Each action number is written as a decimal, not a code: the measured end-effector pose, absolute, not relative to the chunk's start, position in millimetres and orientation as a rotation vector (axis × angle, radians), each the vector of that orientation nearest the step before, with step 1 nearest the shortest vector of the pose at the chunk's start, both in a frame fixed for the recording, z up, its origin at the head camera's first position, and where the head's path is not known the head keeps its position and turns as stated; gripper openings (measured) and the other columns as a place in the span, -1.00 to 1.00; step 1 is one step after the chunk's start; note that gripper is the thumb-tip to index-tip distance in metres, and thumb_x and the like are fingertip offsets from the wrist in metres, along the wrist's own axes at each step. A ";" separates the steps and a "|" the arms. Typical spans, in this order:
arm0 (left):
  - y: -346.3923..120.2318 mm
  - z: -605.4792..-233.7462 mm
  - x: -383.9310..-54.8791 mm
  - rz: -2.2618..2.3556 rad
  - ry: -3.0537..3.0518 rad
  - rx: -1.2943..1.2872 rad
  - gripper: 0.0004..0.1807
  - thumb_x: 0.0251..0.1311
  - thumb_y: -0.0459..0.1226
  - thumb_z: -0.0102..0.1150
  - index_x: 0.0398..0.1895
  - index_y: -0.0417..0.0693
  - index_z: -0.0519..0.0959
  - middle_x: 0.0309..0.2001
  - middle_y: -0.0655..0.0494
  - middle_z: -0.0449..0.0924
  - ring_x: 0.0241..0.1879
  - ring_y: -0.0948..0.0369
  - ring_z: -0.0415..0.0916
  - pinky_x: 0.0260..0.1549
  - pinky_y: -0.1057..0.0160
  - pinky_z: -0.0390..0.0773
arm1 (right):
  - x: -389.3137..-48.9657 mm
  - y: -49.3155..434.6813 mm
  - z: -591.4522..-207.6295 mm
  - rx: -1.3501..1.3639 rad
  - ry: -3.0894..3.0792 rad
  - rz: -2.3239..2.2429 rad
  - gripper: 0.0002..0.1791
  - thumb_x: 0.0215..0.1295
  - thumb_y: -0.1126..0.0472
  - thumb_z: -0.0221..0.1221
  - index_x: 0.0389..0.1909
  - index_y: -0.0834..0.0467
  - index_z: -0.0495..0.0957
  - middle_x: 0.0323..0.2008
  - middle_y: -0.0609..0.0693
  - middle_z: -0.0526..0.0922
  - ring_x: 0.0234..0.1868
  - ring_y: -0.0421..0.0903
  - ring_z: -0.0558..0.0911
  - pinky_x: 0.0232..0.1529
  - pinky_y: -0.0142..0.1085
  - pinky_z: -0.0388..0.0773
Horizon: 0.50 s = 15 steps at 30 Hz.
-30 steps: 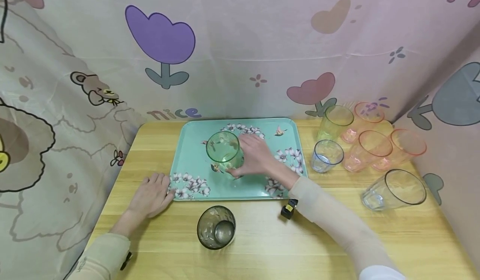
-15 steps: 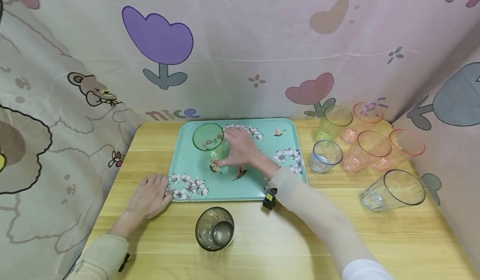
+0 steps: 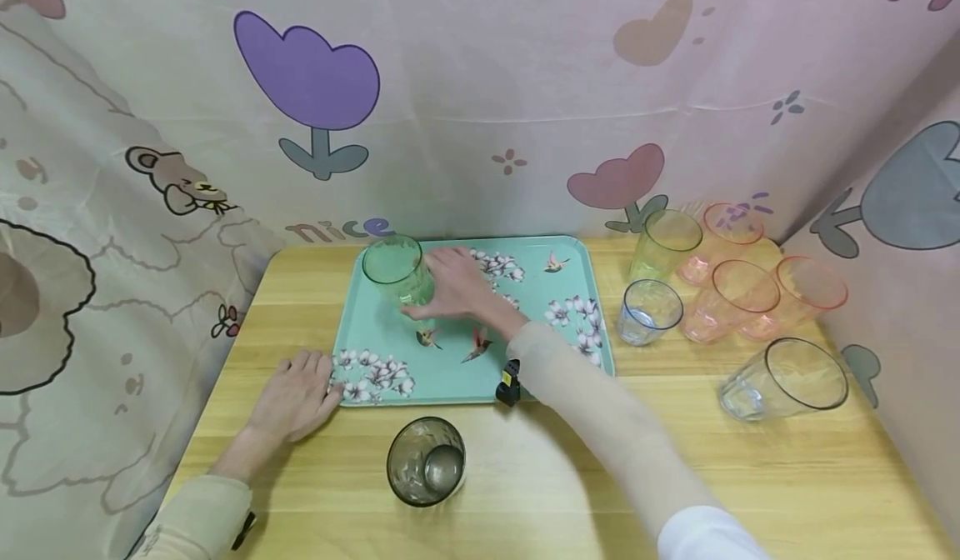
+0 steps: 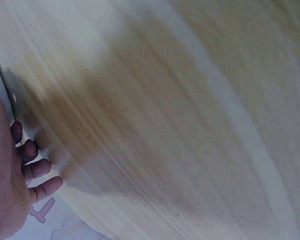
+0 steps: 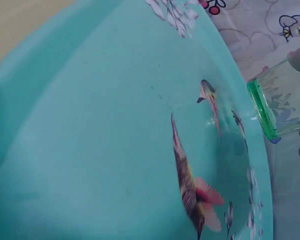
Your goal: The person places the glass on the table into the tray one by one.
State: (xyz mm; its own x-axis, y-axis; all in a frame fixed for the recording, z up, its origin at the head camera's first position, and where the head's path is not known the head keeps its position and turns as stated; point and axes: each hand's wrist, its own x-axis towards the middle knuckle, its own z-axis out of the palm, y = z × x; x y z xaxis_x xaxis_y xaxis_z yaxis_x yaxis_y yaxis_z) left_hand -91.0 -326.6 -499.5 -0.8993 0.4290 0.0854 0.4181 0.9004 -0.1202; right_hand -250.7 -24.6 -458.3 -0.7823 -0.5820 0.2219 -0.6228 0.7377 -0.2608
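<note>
My right hand [image 3: 456, 287] grips a clear green drinking glass [image 3: 399, 270] from its right side, over the back left part of a teal tray [image 3: 450, 381] printed with flowers and birds. In the right wrist view, the glass [image 5: 282, 97] shows its thick green base, with the fingers at the right edge; whether it touches the tray I cannot tell. My left hand [image 3: 295, 395] lies palm down at the tray's front left corner, its fingers relaxed. In the left wrist view, the left hand [image 4: 7, 175] shows against the wooden table.
A grey-tinted glass [image 3: 426, 462] stands in front of the tray. To the right are a yellow-green glass [image 3: 663, 247], a short blue-rimmed glass [image 3: 649, 314], several orange glasses [image 3: 731, 302] and a dark-rimmed clear glass [image 3: 783, 381]. A patterned curtain [image 3: 465, 85] borders the wooden table [image 3: 540, 477].
My right hand has carried the green glass leftward and back across the tray, from near its middle to the back left. The left hand has stayed in place.
</note>
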 end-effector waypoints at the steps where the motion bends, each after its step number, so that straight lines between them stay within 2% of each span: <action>1: -326.8 -499.6 -90.9 0.151 -2.953 -0.662 -0.66 0.36 -0.05 0.08 -0.24 -0.16 0.34 -0.30 -0.07 0.43 -0.24 -0.03 0.42 -0.24 -0.04 0.45 | -252.4 -26.8 -458.7 0.963 -2.825 0.488 -0.21 0.06 -0.57 0.31 -0.04 0.03 0.53 0.05 -0.09 0.70 0.19 -0.09 0.63 0.51 -0.01 0.37; 4: -327.1 -499.7 -91.2 0.155 -2.946 -0.665 -0.66 0.36 -0.05 0.08 -0.25 -0.16 0.34 -0.31 -0.07 0.42 -0.24 -0.03 0.41 -0.25 -0.04 0.45 | -257.2 -32.6 -460.3 0.912 -2.867 0.515 -0.16 0.07 -0.58 0.28 0.06 0.03 0.54 0.09 -0.08 0.69 0.22 -0.07 0.62 0.51 0.00 0.37; 10: -326.6 -499.8 -90.6 0.162 -2.946 -0.666 -0.67 0.35 -0.05 0.08 -0.24 -0.16 0.34 -0.31 -0.05 0.42 -0.24 -0.01 0.41 -0.24 -0.05 0.46 | -265.7 -42.1 -465.3 0.817 -2.969 0.579 -0.02 0.08 -0.59 0.27 0.31 0.05 0.49 0.34 -0.02 0.61 0.42 -0.03 0.52 0.59 0.01 0.25; 15: -327.1 -502.3 -90.4 0.142 -2.926 -0.672 -0.67 0.34 -0.06 0.09 -0.25 -0.15 0.34 -0.30 -0.07 0.44 -0.24 -0.03 0.43 -0.24 -0.05 0.46 | -271.2 -48.3 -470.5 0.770 -2.968 0.573 0.03 0.07 -0.62 0.25 0.36 0.04 0.48 0.38 -0.03 0.59 0.43 -0.05 0.52 0.55 -0.03 0.32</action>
